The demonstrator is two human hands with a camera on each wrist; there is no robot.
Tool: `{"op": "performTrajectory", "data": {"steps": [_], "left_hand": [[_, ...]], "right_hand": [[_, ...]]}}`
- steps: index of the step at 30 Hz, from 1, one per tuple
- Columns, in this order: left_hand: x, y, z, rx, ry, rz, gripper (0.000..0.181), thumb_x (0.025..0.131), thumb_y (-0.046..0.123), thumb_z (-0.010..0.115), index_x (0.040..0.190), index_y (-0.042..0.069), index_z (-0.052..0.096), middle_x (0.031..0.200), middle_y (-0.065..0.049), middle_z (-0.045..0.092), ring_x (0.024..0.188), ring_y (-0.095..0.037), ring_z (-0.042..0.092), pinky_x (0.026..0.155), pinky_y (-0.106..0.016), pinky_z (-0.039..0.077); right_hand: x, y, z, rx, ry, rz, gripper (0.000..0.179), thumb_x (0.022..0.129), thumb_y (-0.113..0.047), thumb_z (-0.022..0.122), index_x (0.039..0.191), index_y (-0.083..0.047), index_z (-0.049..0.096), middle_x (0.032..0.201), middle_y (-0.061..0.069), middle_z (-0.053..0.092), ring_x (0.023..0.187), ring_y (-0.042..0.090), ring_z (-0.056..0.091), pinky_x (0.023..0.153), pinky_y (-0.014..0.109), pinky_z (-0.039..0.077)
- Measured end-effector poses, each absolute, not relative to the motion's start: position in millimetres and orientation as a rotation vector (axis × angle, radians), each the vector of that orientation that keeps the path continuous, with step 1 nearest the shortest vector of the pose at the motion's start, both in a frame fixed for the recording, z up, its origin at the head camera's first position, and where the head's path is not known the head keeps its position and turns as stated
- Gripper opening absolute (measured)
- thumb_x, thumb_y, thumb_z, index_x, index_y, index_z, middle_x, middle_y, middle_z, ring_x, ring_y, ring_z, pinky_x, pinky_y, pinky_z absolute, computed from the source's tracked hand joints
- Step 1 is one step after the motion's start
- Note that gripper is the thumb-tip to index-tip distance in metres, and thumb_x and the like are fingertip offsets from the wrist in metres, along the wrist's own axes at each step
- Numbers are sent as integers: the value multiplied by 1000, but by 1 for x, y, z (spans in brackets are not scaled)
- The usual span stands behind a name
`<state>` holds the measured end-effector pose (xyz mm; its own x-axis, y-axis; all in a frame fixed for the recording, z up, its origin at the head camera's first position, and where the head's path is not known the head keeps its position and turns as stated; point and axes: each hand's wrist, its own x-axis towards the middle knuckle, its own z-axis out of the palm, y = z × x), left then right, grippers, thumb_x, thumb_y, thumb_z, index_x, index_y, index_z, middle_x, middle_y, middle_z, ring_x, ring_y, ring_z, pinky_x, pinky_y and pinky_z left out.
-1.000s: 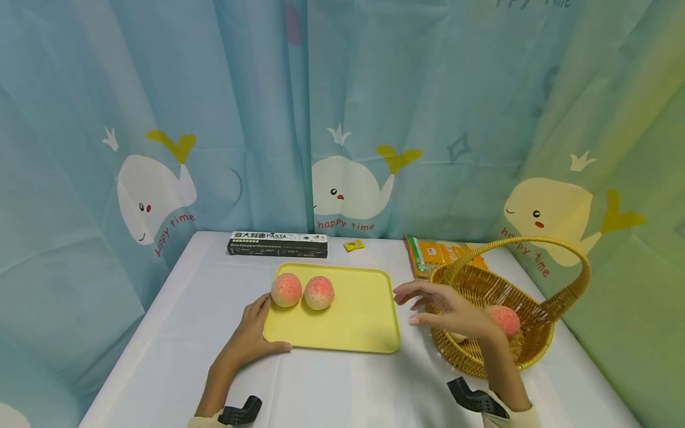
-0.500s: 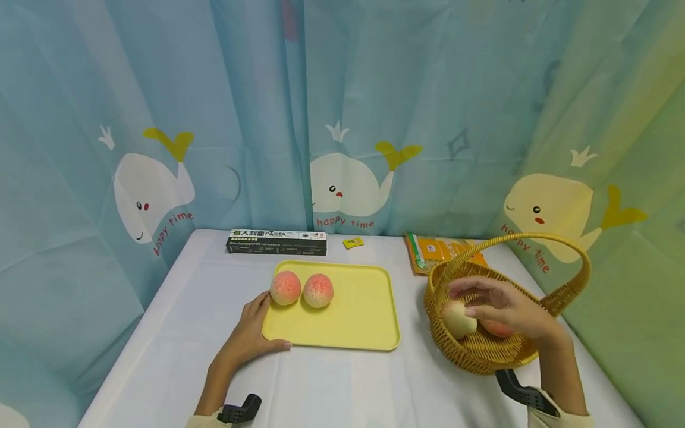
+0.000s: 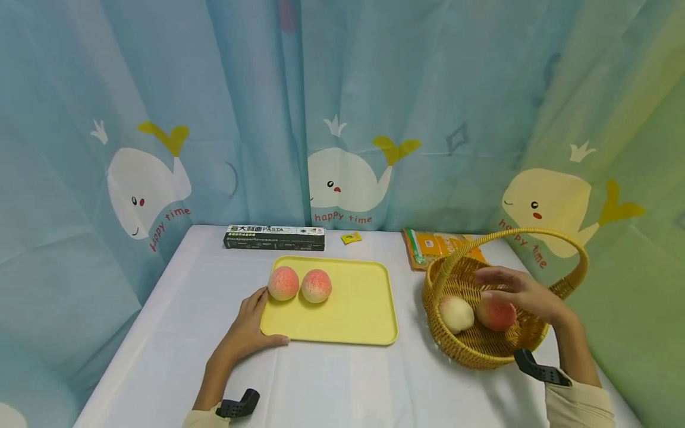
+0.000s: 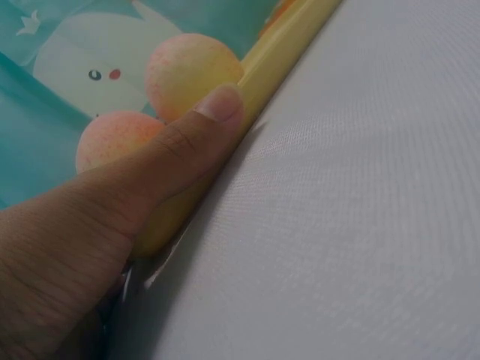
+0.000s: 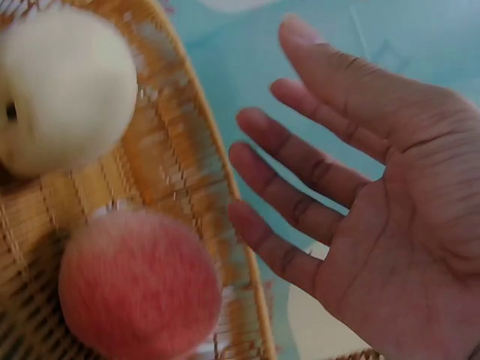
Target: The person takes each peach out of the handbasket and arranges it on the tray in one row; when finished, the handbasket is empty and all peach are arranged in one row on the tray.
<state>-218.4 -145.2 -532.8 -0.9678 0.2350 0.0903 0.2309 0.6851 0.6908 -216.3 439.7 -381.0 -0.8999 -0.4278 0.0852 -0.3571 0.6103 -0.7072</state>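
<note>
My left hand holds the near left corner of a yellow tray, its thumb along the front rim and its fingers at the left side. Two pink-and-cream peaches sit side by side on the tray's left part. On the right, my right hand hovers over a wicker basket with spread fingers and holds nothing. Inside the basket lie a pale peach and a redder peach. In the right wrist view the palm faces the peaches, apart from both. The left hand's fingers are mostly hidden in the left wrist view.
Along the back of the white table lie a black pasta box, a small yellow packet and an orange bag. The basket's tall handle arches above it. A blue whale-print curtain hangs behind.
My right hand has moved right from beside the tray to over the basket, still without a thing in it. The basket's peaches now show more fully. My left hand stays at the tray corner.
</note>
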Motion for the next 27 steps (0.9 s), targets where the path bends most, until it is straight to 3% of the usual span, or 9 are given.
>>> {"op": "performTrajectory", "data": {"steps": [9, 15, 18, 23, 27], "left_hand": [[-219, -146, -534, 387, 2882, 1173, 132, 60, 71, 79, 157, 8, 16, 161, -11, 17, 145, -32, 19, 112, -59, 33], [-218, -146, -533, 389, 2886, 1167, 132, 60, 70, 80, 157, 7, 17, 161, -12, 18, 144, -32, 21, 111, -58, 34], [-218, -145, -533, 384, 2884, 1171, 132, 59, 70, 80, 157, 7, 17, 161, -12, 19, 144, -32, 21, 111, -58, 34], [-217, -144, -530, 383, 2876, 1173, 132, 59, 70, 80, 157, 8, 17, 161, -13, 18, 144, -33, 21, 111, -58, 33], [-217, -144, -530, 373, 2876, 1168, 132, 59, 70, 80, 157, 8, 17, 161, -12, 18, 144, -32, 21, 111, -58, 34]], "right_hand": [[-223, 465, -392, -627, 2639, -1061, 43, 96, -10, 60, 136, 4, 49, 120, -31, 55, 111, -13, 52, 82, 16, 49], [-227, 476, -403, -609, 2541, -1074, 49, 96, -8, 58, 137, 12, 40, 122, -34, 53, 112, -14, 51, 82, 16, 48], [-230, 479, -407, -561, 2514, -1086, 48, 97, -9, 58, 138, 9, 41, 121, -30, 54, 109, -14, 52, 82, 17, 49], [-231, 481, -413, -482, 2463, -1110, 43, 97, -10, 58, 139, -6, 47, 125, -9, 54, 104, -10, 53, 79, 22, 52], [-231, 482, -418, -473, 2469, -1121, 44, 96, -10, 60, 138, -7, 48, 128, 1, 52, 102, -8, 53, 79, 23, 52]]}}
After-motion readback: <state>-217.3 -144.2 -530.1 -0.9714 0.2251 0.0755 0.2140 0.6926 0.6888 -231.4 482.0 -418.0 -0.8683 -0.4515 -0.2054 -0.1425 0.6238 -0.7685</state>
